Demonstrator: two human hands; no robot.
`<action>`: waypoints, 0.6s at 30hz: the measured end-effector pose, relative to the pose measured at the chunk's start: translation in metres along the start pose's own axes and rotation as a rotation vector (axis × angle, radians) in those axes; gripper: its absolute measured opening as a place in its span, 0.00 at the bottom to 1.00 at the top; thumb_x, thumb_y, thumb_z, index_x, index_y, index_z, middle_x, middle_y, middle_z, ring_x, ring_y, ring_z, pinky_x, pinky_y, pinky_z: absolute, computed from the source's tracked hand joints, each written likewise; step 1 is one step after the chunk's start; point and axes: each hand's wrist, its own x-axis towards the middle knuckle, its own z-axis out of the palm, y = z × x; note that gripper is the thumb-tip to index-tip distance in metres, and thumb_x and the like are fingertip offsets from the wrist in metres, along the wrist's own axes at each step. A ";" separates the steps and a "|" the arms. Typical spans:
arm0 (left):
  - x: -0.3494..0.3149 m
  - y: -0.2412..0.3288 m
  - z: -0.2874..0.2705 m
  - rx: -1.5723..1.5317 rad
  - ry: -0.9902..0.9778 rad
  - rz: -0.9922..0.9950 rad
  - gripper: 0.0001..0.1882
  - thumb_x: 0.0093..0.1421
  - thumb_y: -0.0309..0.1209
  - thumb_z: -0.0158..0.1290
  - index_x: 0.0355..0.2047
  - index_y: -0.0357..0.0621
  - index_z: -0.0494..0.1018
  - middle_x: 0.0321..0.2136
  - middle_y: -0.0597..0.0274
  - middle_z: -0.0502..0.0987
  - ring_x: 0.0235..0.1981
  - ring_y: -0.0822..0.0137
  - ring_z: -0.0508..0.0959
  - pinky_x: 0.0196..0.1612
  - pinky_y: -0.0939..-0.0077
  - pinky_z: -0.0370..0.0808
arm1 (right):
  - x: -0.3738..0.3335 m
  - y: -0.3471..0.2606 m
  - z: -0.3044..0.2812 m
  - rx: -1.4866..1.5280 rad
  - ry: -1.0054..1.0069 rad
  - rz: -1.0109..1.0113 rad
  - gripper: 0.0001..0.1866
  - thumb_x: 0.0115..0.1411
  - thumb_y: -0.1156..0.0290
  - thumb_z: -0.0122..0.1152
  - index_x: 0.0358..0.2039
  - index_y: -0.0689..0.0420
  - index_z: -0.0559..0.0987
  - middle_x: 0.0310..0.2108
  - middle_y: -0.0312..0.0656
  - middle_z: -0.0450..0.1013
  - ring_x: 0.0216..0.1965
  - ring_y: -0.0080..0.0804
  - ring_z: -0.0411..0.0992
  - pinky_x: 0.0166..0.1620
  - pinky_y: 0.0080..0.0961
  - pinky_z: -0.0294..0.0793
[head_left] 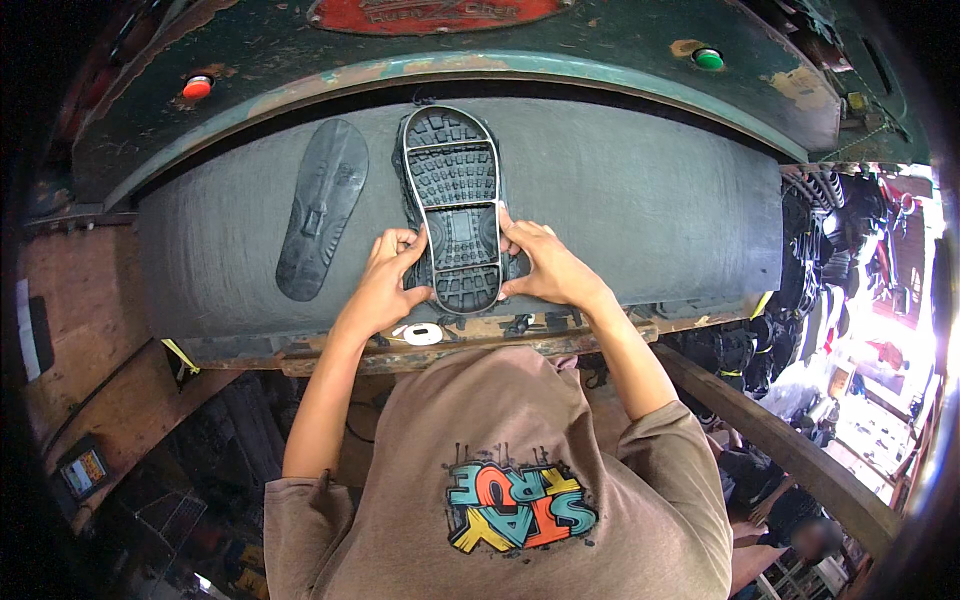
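Note:
A sole-shaped metal cutting die [462,207] with crossbars lies over a black treaded rubber sole [453,172] on the grey board. Uneven black edges of rubber show outside the die's outline. My left hand [385,275] grips the lower left side, thumb low and fingers bent against the rim. Opposite it, my right hand [550,265] holds the lower right side, with thumb and fingertips on the edge. To the left of the die a second, flatter black sole [322,210] rests by itself on the board, untouched.
Beyond the grey board [640,200] stands a green machine body [600,60] with a red button [197,88] and a green button [709,59]. A small white oval object [420,334] sits on the wooden ledge. Black items hang at right; another person [790,510] is at lower right.

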 end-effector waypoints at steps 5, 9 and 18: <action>0.005 0.003 0.007 -0.029 0.001 -0.022 0.44 0.42 0.17 0.68 0.64 0.33 0.71 0.55 0.52 0.68 0.59 0.54 0.68 0.66 0.68 0.65 | -0.006 0.003 -0.005 -0.001 0.012 -0.018 0.66 0.38 0.67 0.85 0.76 0.59 0.56 0.44 0.42 0.74 0.47 0.39 0.71 0.60 0.37 0.67; 0.007 0.001 0.011 0.019 0.005 0.033 0.50 0.42 0.21 0.73 0.69 0.39 0.68 0.53 0.53 0.68 0.56 0.53 0.69 0.64 0.65 0.67 | -0.008 0.006 -0.008 -0.034 0.011 0.024 0.66 0.39 0.67 0.85 0.76 0.60 0.55 0.44 0.43 0.74 0.47 0.39 0.71 0.60 0.37 0.67; 0.002 0.003 0.004 0.035 0.013 0.035 0.51 0.43 0.21 0.72 0.71 0.40 0.66 0.54 0.52 0.67 0.57 0.53 0.69 0.65 0.66 0.66 | -0.004 0.004 -0.003 -0.007 0.019 -0.059 0.67 0.39 0.68 0.85 0.77 0.62 0.53 0.44 0.42 0.73 0.47 0.39 0.72 0.60 0.36 0.67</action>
